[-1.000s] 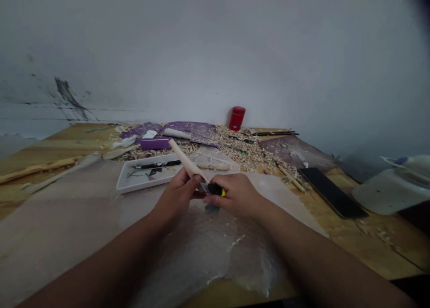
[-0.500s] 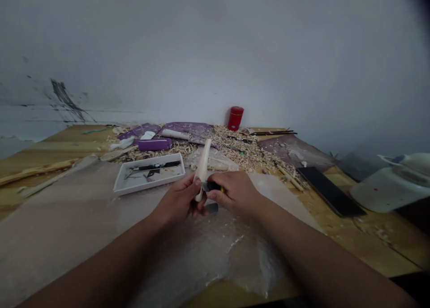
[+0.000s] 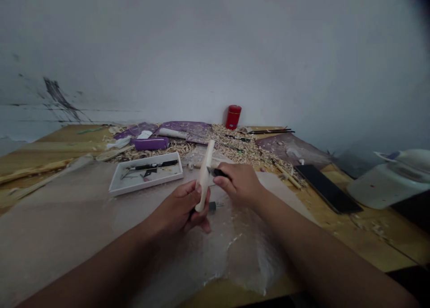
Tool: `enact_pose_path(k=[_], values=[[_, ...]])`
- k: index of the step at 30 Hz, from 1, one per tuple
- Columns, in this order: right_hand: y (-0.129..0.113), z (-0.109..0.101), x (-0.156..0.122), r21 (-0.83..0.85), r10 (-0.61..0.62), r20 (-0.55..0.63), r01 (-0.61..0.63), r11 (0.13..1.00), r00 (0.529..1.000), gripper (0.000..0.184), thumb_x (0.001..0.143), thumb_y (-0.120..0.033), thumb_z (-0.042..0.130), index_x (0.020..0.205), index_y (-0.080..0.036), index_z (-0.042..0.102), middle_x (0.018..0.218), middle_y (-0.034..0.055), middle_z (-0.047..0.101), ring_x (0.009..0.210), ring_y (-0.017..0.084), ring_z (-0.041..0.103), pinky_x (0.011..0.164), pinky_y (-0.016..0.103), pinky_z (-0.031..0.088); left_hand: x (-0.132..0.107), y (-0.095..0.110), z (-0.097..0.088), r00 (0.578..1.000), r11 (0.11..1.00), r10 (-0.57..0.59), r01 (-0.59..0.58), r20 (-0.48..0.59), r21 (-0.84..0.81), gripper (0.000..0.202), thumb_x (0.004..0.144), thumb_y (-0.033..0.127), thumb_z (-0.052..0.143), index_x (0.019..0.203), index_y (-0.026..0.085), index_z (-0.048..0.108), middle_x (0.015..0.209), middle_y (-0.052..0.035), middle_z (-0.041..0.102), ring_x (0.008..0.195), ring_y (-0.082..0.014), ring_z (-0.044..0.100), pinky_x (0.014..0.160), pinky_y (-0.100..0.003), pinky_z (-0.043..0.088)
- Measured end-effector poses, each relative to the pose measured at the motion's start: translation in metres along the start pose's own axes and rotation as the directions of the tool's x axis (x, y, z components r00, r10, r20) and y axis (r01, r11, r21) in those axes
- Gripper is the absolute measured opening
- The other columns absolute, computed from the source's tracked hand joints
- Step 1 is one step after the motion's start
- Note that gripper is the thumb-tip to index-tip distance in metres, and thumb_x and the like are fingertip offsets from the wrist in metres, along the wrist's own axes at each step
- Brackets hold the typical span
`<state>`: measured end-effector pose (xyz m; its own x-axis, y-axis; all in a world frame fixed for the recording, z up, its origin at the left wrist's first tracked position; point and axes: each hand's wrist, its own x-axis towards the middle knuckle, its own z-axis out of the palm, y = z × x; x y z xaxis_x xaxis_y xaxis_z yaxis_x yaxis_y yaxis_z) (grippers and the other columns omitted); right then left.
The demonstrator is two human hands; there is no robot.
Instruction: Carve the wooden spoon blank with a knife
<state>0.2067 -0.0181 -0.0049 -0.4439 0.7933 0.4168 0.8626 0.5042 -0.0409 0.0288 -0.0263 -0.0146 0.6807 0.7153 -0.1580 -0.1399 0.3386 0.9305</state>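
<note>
My left hand (image 3: 188, 205) is closed around the lower part of a pale wooden stick (image 3: 204, 173), which stands tilted with its top leaning away and right. In my right hand (image 3: 240, 182) is a knife with a dark handle (image 3: 221, 173); its short blade (image 3: 211, 170) meets the right side of the wood, about midway up. A small dark cylindrical piece with a thin metal pin (image 3: 213, 206) shows just right of my left fingers; whether they hold it, I cannot tell.
A white tray (image 3: 112, 186) with slim tools stands left on the plastic sheet (image 3: 83, 227). Behind lie wood shavings (image 3: 251, 151), a purple case (image 3: 151, 143) and a red canister (image 3: 233, 117). A black phone (image 3: 327, 189) and a white container (image 3: 372, 189) are at right.
My right hand with the knife has moved up along the wood, from near my left thumb to about mid-length. The left hand has shifted slightly down, still holding the stick.
</note>
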Motion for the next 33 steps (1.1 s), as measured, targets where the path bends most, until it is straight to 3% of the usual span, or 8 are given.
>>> enact_pose_path(k=[4,7,13,20,26,29,33], values=[[0.013,-0.001,0.002,-0.101,0.104,-0.043,-0.108,0.989,0.994,0.053,0.083,-0.058,0.021,0.076,-0.017,0.054,0.065,0.003,0.058,0.058,0.014,0.05,0.05,0.024,0.017,0.001,-0.004,0.002,1.0,1.0,0.02,-0.02,-0.01,-0.022,0.025,0.083,0.037,0.036,0.069,0.018,0.043,0.039,0.0094,0.036,0.029,-0.0023,0.026,0.05,-0.027,0.046],[0.017,-0.001,0.002,-0.082,0.186,-0.08,-0.192,0.978,0.979,0.054,0.084,-0.057,0.018,0.075,-0.017,0.053,0.062,0.0026,0.056,0.056,0.014,0.049,0.049,0.024,0.017,0.002,-0.005,0.002,1.0,0.999,0.025,-0.025,0.0,-0.028,0.025,0.083,0.037,0.036,0.068,0.018,0.042,0.04,0.009,0.037,0.029,-0.0025,0.026,0.052,-0.029,0.047],[-0.002,0.003,0.0,0.097,-0.05,0.042,0.046,0.994,0.998,0.054,0.083,-0.057,0.018,0.074,-0.017,0.053,0.062,0.0007,0.055,0.057,0.012,0.049,0.05,0.023,0.021,0.003,-0.003,-0.001,1.0,0.998,0.027,-0.028,-0.01,-0.057,0.023,0.083,0.037,0.037,0.069,0.019,0.042,0.04,0.0095,0.038,0.028,-0.0019,0.023,0.05,-0.027,0.046],[-0.003,0.001,-0.001,0.1,-0.087,0.047,0.082,0.992,0.995,0.054,0.083,-0.057,0.019,0.074,-0.017,0.054,0.063,0.001,0.056,0.057,0.012,0.048,0.051,0.023,0.021,0.002,-0.005,0.003,0.999,0.999,-0.006,0.005,-0.043,-0.032,0.025,0.08,0.04,0.04,0.068,0.019,0.042,0.039,0.0103,0.032,0.03,-0.0026,0.022,0.047,-0.026,0.045],[0.006,-0.002,0.002,-0.047,0.012,0.017,-0.011,0.999,1.0,0.053,0.082,-0.058,0.022,0.077,-0.018,0.056,0.064,0.002,0.059,0.057,0.013,0.05,0.05,0.024,0.017,0.0,-0.006,0.006,1.0,0.999,-0.029,0.029,0.013,-0.031,0.025,0.08,0.04,0.042,0.068,0.018,0.043,0.041,0.0095,0.031,0.034,-0.0037,0.024,0.049,-0.028,0.048],[0.017,-0.002,0.003,-0.118,0.139,-0.04,-0.143,0.983,0.989,0.052,0.082,-0.059,0.023,0.078,-0.019,0.057,0.066,0.0029,0.06,0.058,0.014,0.051,0.049,0.024,0.016,-0.003,-0.008,0.01,0.999,0.999,-0.042,0.043,0.025,-0.033,0.027,0.081,0.04,0.039,0.067,0.018,0.042,0.04,0.0099,0.03,0.032,-0.0032,0.025,0.05,-0.029,0.048],[0.045,-0.006,0.004,-0.099,0.398,-0.193,-0.421,0.902,0.897,0.052,0.084,-0.055,0.02,0.074,-0.019,0.056,0.064,0.003,0.059,0.056,0.015,0.05,0.048,0.023,0.016,-0.006,-0.012,0.015,0.997,0.999,-0.032,0.033,0.075,-0.007,0.027,0.082,0.039,0.038,0.065,0.017,0.042,0.039,0.0095,0.034,0.029,-0.0025,0.027,0.05,-0.029,0.048]])
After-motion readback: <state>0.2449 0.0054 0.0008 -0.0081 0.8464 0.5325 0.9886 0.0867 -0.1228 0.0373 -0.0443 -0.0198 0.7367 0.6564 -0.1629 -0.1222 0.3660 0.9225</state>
